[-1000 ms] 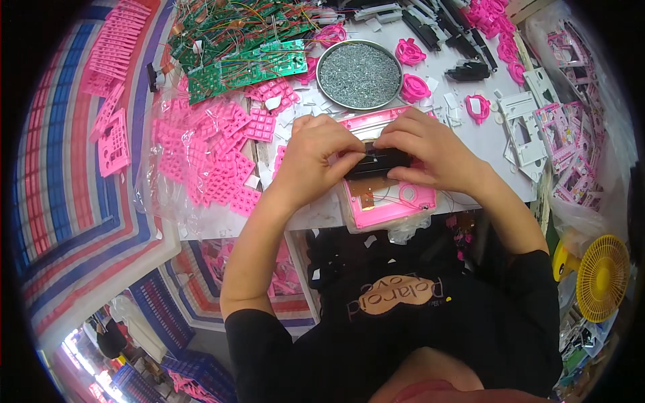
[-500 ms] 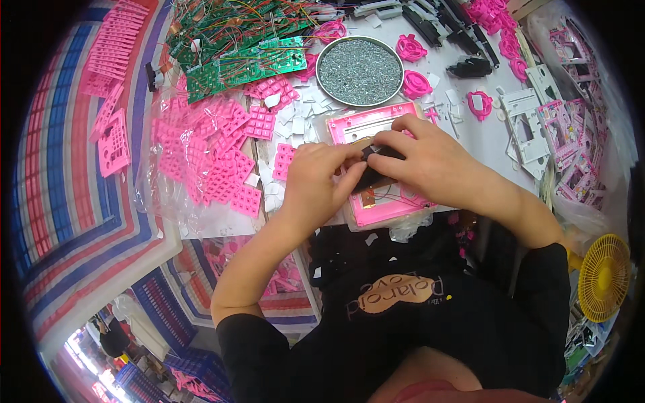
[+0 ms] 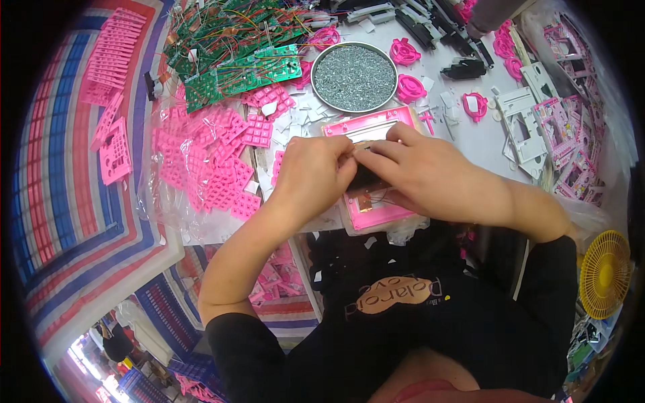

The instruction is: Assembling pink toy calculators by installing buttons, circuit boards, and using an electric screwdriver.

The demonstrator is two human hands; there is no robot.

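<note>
A pink plastic housing (image 3: 376, 219) lies open on the near edge of the table, with thin wires and a coppery piece inside it. Over its middle sits a black part (image 3: 365, 178), mostly covered by my fingers, so its full shape is hidden. My left hand (image 3: 309, 171) is closed, its thumb and fingertips pinching the left upper edge of that part. From the other side my right hand (image 3: 433, 171) grips it too, fingers bent over the top. Both sets of fingertips nearly meet; anything small between them cannot be seen.
Behind the housing stands a round metal bowl (image 3: 355, 111) full of small screws (image 3: 355, 76). Green circuit boards (image 3: 248, 70) with wires are heaped at back left, above pink keypads (image 3: 215, 158). Black parts (image 3: 465, 69), pink rings (image 3: 474, 106) and white frames (image 3: 527, 124) lie right.
My hands have drawn closer together over the black part and cover more of it. A dark grey object has come into the upper right. The view has shifted slightly.
</note>
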